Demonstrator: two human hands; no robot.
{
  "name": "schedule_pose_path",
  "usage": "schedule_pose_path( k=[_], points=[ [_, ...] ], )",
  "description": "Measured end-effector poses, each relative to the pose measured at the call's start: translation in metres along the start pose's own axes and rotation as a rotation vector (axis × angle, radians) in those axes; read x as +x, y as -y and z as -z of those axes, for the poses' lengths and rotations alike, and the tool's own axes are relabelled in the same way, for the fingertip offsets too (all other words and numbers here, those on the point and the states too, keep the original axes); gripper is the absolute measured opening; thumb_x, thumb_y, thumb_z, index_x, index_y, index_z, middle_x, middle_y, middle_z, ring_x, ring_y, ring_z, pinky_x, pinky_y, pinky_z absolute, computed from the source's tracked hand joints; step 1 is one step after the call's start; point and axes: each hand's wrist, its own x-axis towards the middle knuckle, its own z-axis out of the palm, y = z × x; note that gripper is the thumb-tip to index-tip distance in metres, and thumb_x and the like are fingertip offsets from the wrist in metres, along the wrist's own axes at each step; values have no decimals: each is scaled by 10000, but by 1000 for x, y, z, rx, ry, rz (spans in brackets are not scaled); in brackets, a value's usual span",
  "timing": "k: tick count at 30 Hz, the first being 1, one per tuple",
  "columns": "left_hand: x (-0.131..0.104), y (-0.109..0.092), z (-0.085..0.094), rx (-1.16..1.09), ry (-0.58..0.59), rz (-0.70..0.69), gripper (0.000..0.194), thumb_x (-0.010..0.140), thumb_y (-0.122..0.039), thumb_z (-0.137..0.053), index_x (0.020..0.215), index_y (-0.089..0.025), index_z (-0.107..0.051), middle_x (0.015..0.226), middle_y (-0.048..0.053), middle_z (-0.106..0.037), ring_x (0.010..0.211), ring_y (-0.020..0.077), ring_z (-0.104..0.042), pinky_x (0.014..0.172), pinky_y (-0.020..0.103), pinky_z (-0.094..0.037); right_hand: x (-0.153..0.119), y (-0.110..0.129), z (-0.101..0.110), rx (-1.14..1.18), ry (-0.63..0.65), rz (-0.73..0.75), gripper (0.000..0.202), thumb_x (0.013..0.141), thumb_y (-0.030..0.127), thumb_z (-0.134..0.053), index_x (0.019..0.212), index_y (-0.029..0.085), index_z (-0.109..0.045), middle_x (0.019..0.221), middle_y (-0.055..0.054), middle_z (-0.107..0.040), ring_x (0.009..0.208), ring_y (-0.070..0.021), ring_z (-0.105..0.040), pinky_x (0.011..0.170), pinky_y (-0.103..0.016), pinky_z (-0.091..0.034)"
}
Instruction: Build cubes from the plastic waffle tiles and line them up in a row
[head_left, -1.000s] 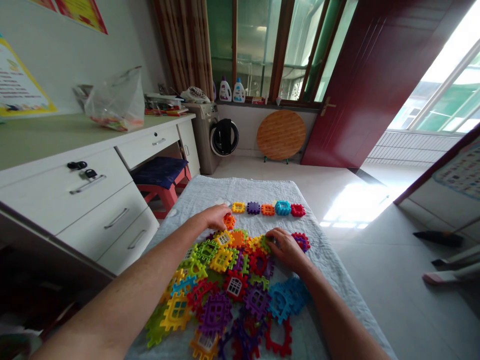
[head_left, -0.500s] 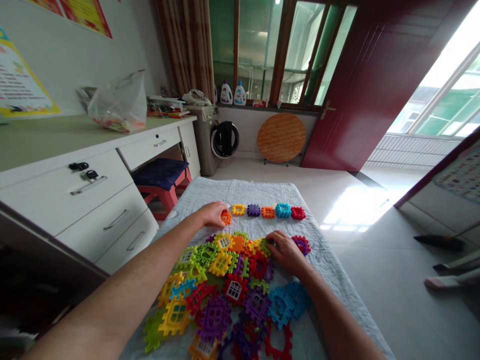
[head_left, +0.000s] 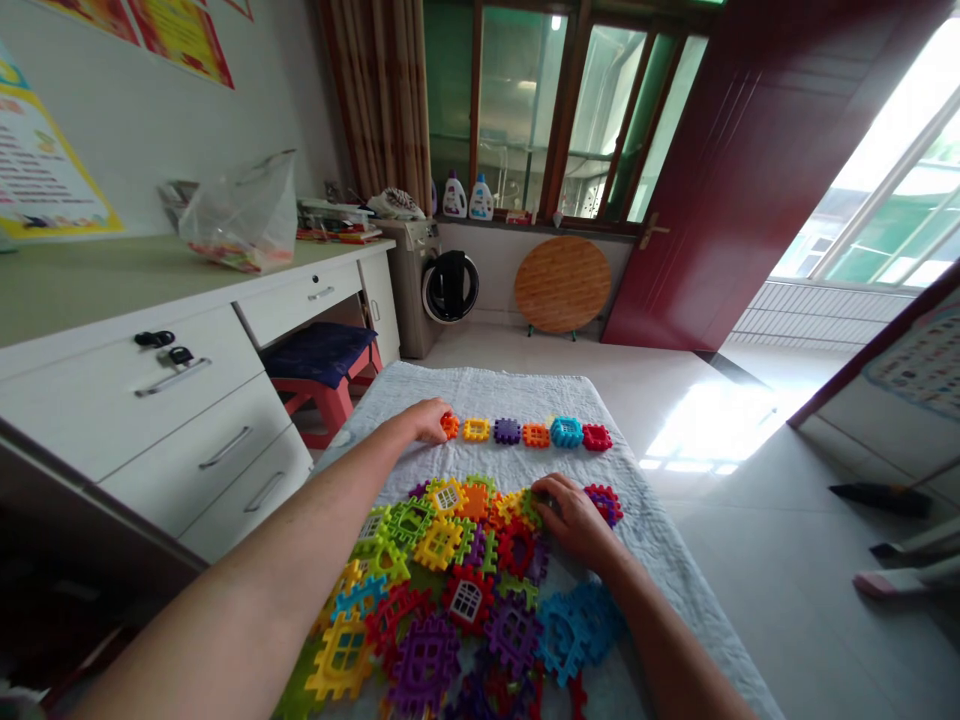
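My left hand (head_left: pixel 430 420) is closed on an orange block (head_left: pixel 450 426) at the left end of a row on the cloth. Rightward from it stand a yellow block (head_left: pixel 476 430), a dark purple block (head_left: pixel 507 431), another orange block (head_left: pixel 535 435), a blue block (head_left: pixel 566 432) and a red block (head_left: pixel 597 437). My right hand (head_left: pixel 570 515) lies at the far right edge of a heap of toothed plastic building pieces (head_left: pixel 439 543), thumb and fingers apart near green and yellow pieces. Right of that hand is a red and purple piece (head_left: pixel 604 504).
A pale quilted cloth (head_left: pixel 480 385) covers the table. To the left are a white drawer desk (head_left: pixel 202 350) and a pink stool (head_left: pixel 330 400) with a dark seat. A washing machine (head_left: pixel 412 280), a round wooden tabletop (head_left: pixel 562 285) and a red door (head_left: pixel 712 200) stand beyond.
The orange block in my left hand has shifted slightly left, into line with the row. My right hand stays by the heap. The camera view has tilted up a little.
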Motion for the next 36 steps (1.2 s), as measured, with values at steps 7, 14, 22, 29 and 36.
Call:
schedule_pose_path(
  k=[7, 14, 22, 29, 36],
  points=[
    [6, -3, 2, 16, 94, 25, 447, 450, -163, -635, 894, -180, -688, 992, 41, -672, 810, 220, -630, 678, 251, -475, 1, 0, 0, -4, 1, -1, 170, 826, 139, -526, 975, 187, -594, 931, -59, -598, 882, -191, -559, 832, -335, -442],
    [8, -4, 3, 8, 123, 75, 430, 457, -166, -648, 885, -187, -687, 887, 22, -695, 783, 214, -643, 670, 243, -483, 0, -2, -1, 0, -3, 1, 172, 832, 144, -526, 983, 191, -594, 929, -59, -598, 885, -191, -559, 834, -333, -440],
    [12, -3, -1, 16, 119, 87, 473, 459, -141, -652, 930, -182, -677, 964, 30, -691, 824, 218, -648, 685, 238, -492, 0, -2, -1, 2, 6, -1, 174, 835, 136, -518, 985, 188, -589, 941, -59, -592, 897, -188, -556, 842, -329, -438],
    [7, 1, -4, 31, 54, 102, 791, 479, -202, -694, 1250, -164, -522, 1270, 117, -546, 1054, 268, -597, 839, 279, -488, 0, -2, -1, -6, 0, 6, 171, 837, 152, -522, 989, 191, -590, 941, -59, -594, 890, -190, -560, 836, -337, -442],
    [-18, -1, -3, 61, -101, 51, 847, 615, -313, -646, 1386, -118, -354, 1389, 159, -412, 1267, 288, -423, 1077, 323, -299, 1, -5, -2, -21, 8, 8, 164, 845, 164, -516, 987, 186, -594, 947, -66, -597, 895, -193, -564, 835, -340, -445]
  ],
)
